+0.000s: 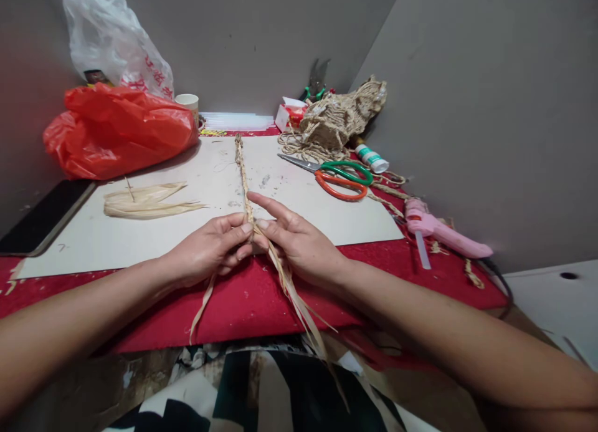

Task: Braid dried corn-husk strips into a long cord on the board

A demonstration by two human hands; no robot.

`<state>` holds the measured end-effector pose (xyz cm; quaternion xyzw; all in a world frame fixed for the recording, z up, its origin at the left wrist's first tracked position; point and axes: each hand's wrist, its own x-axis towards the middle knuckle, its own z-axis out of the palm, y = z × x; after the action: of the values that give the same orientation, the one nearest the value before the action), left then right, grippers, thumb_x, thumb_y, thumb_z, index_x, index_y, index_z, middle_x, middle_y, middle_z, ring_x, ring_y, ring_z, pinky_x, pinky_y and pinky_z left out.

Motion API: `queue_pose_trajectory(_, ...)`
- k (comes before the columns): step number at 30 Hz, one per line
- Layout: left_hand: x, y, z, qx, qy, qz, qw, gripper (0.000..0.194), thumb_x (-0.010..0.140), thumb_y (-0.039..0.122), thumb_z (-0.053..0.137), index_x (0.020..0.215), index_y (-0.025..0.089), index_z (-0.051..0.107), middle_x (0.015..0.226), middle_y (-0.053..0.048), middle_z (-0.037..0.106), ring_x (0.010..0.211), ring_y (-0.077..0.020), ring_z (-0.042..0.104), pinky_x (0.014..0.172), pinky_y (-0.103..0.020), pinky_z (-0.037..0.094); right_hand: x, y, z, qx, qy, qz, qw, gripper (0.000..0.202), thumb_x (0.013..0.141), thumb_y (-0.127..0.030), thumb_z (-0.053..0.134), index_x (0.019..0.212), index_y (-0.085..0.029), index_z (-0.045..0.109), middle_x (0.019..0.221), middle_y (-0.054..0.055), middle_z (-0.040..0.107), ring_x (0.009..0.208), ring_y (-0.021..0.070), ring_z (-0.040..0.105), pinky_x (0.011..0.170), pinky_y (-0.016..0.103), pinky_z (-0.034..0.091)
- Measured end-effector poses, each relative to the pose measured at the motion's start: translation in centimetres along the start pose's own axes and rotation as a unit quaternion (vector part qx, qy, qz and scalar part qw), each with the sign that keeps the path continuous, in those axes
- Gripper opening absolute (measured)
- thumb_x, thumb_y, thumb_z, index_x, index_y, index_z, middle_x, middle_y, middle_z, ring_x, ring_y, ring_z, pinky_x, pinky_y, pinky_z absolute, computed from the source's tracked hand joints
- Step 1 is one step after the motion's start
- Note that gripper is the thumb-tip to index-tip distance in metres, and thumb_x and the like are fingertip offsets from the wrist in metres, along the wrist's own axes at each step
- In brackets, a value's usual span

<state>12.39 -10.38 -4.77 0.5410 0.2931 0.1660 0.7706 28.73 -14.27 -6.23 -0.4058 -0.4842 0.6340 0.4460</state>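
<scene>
working at the near edge of a white rectangular board [336, 223] on a red cloth [154, 329], both hands are engaged on one narrow, straw-coloured cord of dry plant fibre [242, 170]. location: the cord runs from the fingers over the middle of the board, its darker far end close to the board's far edge.

left hand [203, 248]: closed, thumb and forefinger pinching the near end of the cord. right hand [303, 242]: thumb pressed in at the same spot, forefinger extended with its tip beside the cord; grip of the remaining fingers cannot be told. pale, flat loose strands [296, 295] trail below the right hand, past the cloth's front edge.

step in hand, as judged: twisting or plaiting the loose strands into the cord; which of the two cannot be determined. the next move appears to call for a firm left pinch at the join, with the right hand sorting the strands and drawing them evenly tight.

spare stock: a pale, flat bundle of dry husk [131, 207] lies left of the cord. scissors with green and orange handles [322, 168] lie to its right, untouched.
</scene>
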Motion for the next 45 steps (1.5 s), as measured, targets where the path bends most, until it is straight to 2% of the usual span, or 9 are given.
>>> queue_pose_trajectory(7,0.04,-0.15,-0.05,0.058,0.02,0.014,0.998,0.028,0.088,0.041,0.045,0.078,0.015,0.053,0.054,0.006,0.038,0.038,-0.0017,0.025,0.035,-0.016,0.016,-0.06,-0.24,-0.08,-0.049,-0.02,-0.014,0.998,0.064,0.087,-0.022,0.046,0.145,-0.018,0.018,0.062,-0.006,0.046,0.054,0.0081,0.043,0.057,0.022,0.04)
queue_pose_trajectory(11,0.09,-0.16,-0.2,0.047,0.016,-0.005,0.999,0.029,0.086,0.041,0.047,0.073,0.015,0.051,0.053,0.007,0.038,0.037,-0.0013,0.022,0.034,-0.016,0.013,-0.19,-0.35,-0.07,-0.136,-0.016,-0.041,0.99,0.065,0.087,-0.017,0.042,0.146,-0.017,0.014,0.062,-0.006,0.045,0.055,0.0083,0.04,0.058,0.022,0.039)
queue_pose_trajectory(16,0.16,-0.08,-0.35,0.036,0.019,-0.028,0.999,0.027,0.084,0.035,0.052,0.068,0.016,0.043,0.052,0.007,0.038,0.036,-0.001,0.021,0.034,-0.016,0.012,-0.25,0.0,-0.45,-0.311,-0.005,-0.12,0.943,0.064,0.087,-0.015,0.039,0.146,-0.018,0.014,0.063,-0.004,0.047,0.056,0.0103,0.039,0.058,0.024,0.039)
queue_pose_trajectory(22,0.12,-0.12,-0.16,0.046,0.007,-0.027,0.999,0.025,0.085,0.038,0.05,0.071,0.017,0.044,0.053,0.007,0.039,0.036,-0.0015,0.021,0.035,-0.016,0.014,-0.5,-0.15,-0.74,-0.421,-0.01,-0.156,0.893,0.059,0.089,-0.018,0.036,0.145,-0.013,0.018,0.084,0.006,0.061,0.067,0.0139,0.051,0.073,0.033,0.045)
queue_pose_trajectory(25,0.13,-0.27,0.05,0.074,0.028,-0.009,0.997,0.024,0.086,0.037,0.048,0.073,0.017,0.047,0.052,0.007,0.039,0.036,-0.0024,0.022,0.034,-0.017,0.015,-0.54,-0.3,-0.85,-0.415,-0.028,-0.152,0.897,0.059,0.089,-0.018,0.035,0.145,-0.01,0.018,0.086,0.006,0.061,0.073,0.0141,0.053,0.078,0.034,0.045)
queue_pose_trajectory(29,0.15,-0.45,0.3,0.112,0.051,0.017,0.992,0.024,0.086,0.035,0.046,0.073,0.016,0.053,0.052,0.007,0.038,0.038,-0.0026,0.025,0.036,-0.017,0.017,-0.56,-0.46,-0.93,-0.36,-0.063,-0.135,0.921,0.061,0.089,-0.017,0.034,0.146,-0.013,0.012,0.078,0.002,0.058,0.073,0.0125,0.054,0.079,0.032,0.046)
queue_pose_trajectory(33,0.1,-0.49,0.34,0.133,0.066,0.036,0.988,0.025,0.086,0.031,0.045,0.069,0.014,0.053,0.051,0.006,0.039,0.041,-0.0028,0.029,0.039,-0.016,0.021,-0.6,-0.54,-0.76,-0.334,-0.057,-0.111,0.934,0.063,0.088,-0.015,0.037,0.147,-0.014,0.012,0.077,0.001,0.058,0.075,0.0127,0.056,0.08,0.032,0.045)
queue_pose_trajectory(40,0.01,-0.48,0.2,0.111,0.047,0.004,0.993,0.025,0.086,0.036,0.044,0.074,0.016,0.052,0.051,0.007,0.04,0.036,-0.0029,0.023,0.035,-0.019,0.014,-0.67,-0.43,-0.48,-0.352,-0.035,-0.112,0.928,0.062,0.088,-0.015,0.038,0.146,-0.016,0.015,0.076,0.001,0.059,0.073,0.0132,0.056,0.078,0.031,0.046)
queue_pose_trajectory(45,0.19,-0.56,0.38,0.159,0.071,0.053,0.983,0.023,0.085,0.026,0.043,0.065,0.015,0.049,0.05,0.005,0.041,0.044,-0.0041,0.032,0.045,-0.018,0.025,-0.8,-0.64,-0.54,-0.379,-0.04,-0.121,0.917,0.062,0.088,-0.016,0.039,0.145,-0.012,0.016,0.078,0.002,0.06,0.073,0.0136,0.054,0.077,0.032,0.045)
